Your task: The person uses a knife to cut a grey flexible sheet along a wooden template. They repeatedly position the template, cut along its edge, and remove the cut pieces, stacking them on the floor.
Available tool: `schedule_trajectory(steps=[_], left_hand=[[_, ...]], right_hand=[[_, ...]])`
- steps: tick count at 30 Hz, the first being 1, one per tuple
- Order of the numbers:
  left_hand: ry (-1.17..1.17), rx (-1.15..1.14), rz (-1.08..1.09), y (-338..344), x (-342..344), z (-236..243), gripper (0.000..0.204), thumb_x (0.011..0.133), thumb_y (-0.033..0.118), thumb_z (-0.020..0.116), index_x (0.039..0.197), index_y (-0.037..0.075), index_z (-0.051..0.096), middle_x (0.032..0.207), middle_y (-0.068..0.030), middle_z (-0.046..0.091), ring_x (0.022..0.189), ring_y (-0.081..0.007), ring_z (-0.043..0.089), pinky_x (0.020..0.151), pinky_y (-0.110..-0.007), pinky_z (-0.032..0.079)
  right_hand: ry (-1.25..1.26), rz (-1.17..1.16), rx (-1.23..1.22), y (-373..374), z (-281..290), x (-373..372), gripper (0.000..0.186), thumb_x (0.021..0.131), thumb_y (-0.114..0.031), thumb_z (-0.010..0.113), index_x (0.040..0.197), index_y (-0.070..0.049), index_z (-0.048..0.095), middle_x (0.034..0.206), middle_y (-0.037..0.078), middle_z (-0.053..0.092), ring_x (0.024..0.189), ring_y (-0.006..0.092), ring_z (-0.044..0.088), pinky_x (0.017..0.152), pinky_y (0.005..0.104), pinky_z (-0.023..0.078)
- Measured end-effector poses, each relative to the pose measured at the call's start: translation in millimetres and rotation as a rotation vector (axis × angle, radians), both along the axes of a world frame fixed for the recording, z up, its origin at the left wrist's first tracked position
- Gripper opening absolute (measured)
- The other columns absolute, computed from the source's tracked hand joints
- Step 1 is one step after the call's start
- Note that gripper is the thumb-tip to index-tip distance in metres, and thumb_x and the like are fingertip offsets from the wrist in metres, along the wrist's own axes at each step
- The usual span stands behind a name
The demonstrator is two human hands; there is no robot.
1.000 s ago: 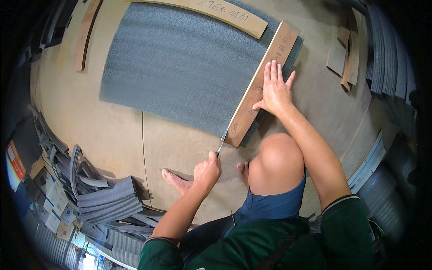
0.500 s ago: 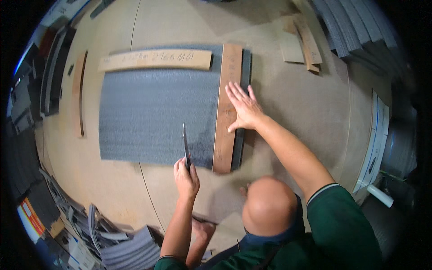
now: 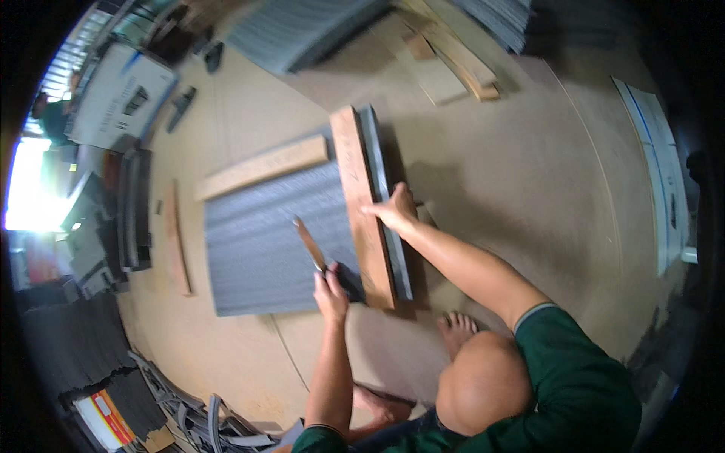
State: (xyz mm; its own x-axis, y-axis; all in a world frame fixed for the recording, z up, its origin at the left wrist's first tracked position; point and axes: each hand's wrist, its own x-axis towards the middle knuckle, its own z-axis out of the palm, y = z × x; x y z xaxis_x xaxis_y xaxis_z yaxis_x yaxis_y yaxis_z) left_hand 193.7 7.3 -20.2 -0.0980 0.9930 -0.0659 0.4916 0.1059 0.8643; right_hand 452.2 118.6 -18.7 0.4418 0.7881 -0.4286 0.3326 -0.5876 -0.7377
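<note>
Knife [image 3: 309,243] sits centre frame, clamped in my left hand [image 3: 330,291], blade over the grey sheet [image 3: 264,249]. My right hand [image 3: 393,211] presses the wooden board [image 3: 361,196] just right of it, fingers spread flat.

Matt ribbed grey sheet [image 3: 264,249] under a smooth wooden plank [image 3: 362,204]

A workshop or small factory floor: a wide plywood work surface [image 3: 529,174], stacks of grey ribbed sheets [image 3: 302,26] at the top of the frame, dark offcuts [image 3: 83,340] piled at lower left, and wooden battens [image 3: 445,57] lying loose.
</note>
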Motion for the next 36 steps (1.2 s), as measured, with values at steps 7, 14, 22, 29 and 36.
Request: schedule_trajectory(steps=[7, 14, 22, 29, 36], left_hand=[[0.271, 0.057, -0.075, -4, 12, -12, 0.033, 0.11, 0.033, 0.057, 0.106, 0.0, 0.055, 0.098, -0.0347, 0.066, 0.092, -0.058, 0.061, 0.079, -0.066, 0.047], [0.363, -0.014, -0.098, -4, 11, -19, 0.039, 0.11, 0.038, 0.057, 0.105, 0.0, 0.054, 0.096, -0.0357, 0.066, 0.095, -0.0586, 0.062, 0.081, -0.066, 0.047], [0.372, 0.135, 0.123, -4, -35, 10, 0.018, 0.102, 0.02, 0.066, 0.098, 0.005, 0.058, 0.086, -0.0267, 0.068, 0.083, -0.0514, 0.065, 0.071, -0.056, 0.051], [0.696, 0.264, 0.016, -14, -31, 19, 0.068, 0.095, 0.033, 0.076, 0.15, 0.001, 0.053, 0.146, -0.0218, 0.056, 0.14, -0.0423, 0.048, 0.118, -0.054, 0.036], [0.777, 0.004, -0.35, -45, 51, 27, 0.096, 0.089, 0.041, 0.078, 0.165, 0.004, 0.034, 0.17, -0.0244, 0.034, 0.16, -0.0432, 0.026, 0.13, -0.059, 0.02]], right_hand=[[-0.155, -0.008, 0.31, -9, 40, -12, 0.082, 0.07, -0.028, 0.095, 0.126, -0.003, 0.042, 0.12, 0.025, 0.061, 0.113, 0.0471, 0.064, 0.095, 0.0533, 0.054], [-0.222, 0.19, 0.313, 5, 33, -8, 0.078, 0.074, -0.026, 0.091, 0.131, -0.005, 0.042, 0.124, 0.027, 0.064, 0.114, 0.0488, 0.066, 0.097, 0.0546, 0.055], [0.591, -0.097, 0.315, -52, -4, 118, 0.108, 0.063, -0.016, 0.096, 0.154, 0.001, 0.039, 0.131, 0.018, 0.067, 0.121, 0.0299, 0.066, 0.107, 0.045, 0.053], [0.146, -0.164, 0.178, -137, -12, 186, 0.114, 0.074, -0.04, 0.096, 0.162, -0.001, 0.035, 0.155, 0.024, 0.051, 0.143, 0.0361, 0.05, 0.12, 0.05, 0.041], [-0.553, 0.054, 0.292, -119, 7, 127, 0.111, 0.078, -0.045, 0.093, 0.165, -0.012, 0.034, 0.161, 0.025, 0.045, 0.151, 0.0433, 0.04, 0.122, 0.0603, 0.036]])
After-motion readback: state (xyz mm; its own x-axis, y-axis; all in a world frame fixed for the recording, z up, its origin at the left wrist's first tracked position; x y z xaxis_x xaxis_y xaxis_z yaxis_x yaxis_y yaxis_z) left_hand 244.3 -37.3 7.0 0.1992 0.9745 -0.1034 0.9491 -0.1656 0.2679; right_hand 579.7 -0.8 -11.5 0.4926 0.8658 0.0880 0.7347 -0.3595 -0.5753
